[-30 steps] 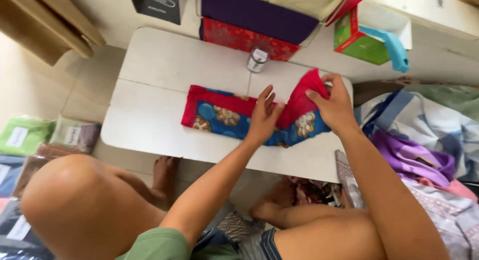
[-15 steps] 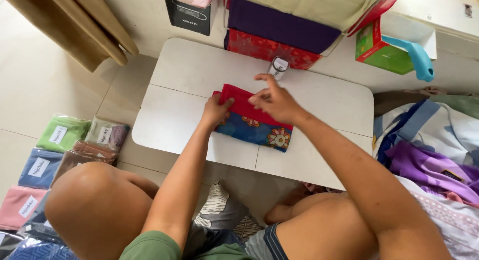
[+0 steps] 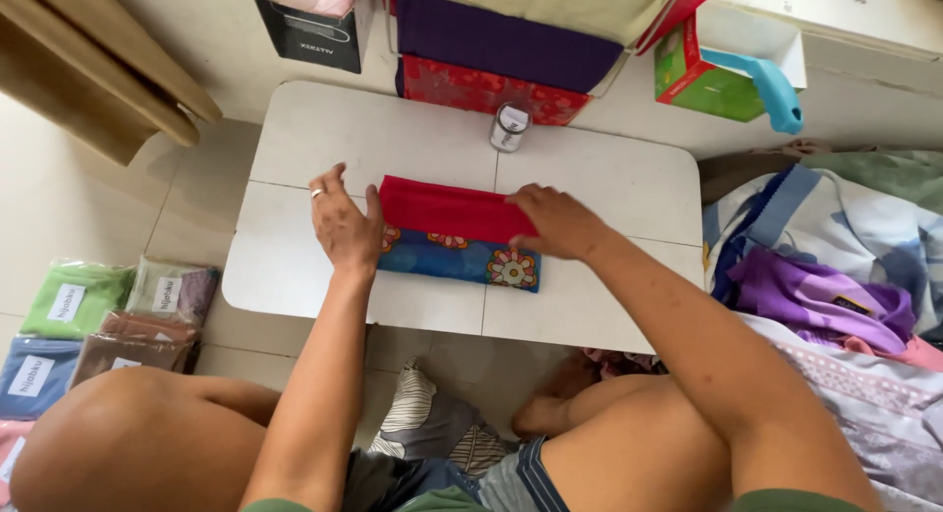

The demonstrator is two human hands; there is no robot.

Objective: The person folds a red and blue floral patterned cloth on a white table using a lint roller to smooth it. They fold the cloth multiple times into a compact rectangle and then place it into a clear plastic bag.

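Note:
A folded cloth [image 3: 447, 232], red on top with a blue flowered strip below, lies in the middle of a small white table [image 3: 609, 178]. My left hand [image 3: 344, 222], a ring on one finger, lies flat on the cloth's left end with fingers spread. My right hand [image 3: 555, 220] presses palm down on its right end. Neither hand grips anything.
A small tin can [image 3: 509, 127] stands at the table's far edge. Behind it are stacked folded fabrics [image 3: 501, 40], a black box [image 3: 305, 30] and a green box [image 3: 702, 80]. Packaged cloths [image 3: 108, 306] lie on the floor at left; a heap of clothes [image 3: 825, 266] lies at right.
The cloth has gone from a loose, spread shape to a narrow folded rectangle. Both hands have moved apart to its two ends and now lie flat on it.

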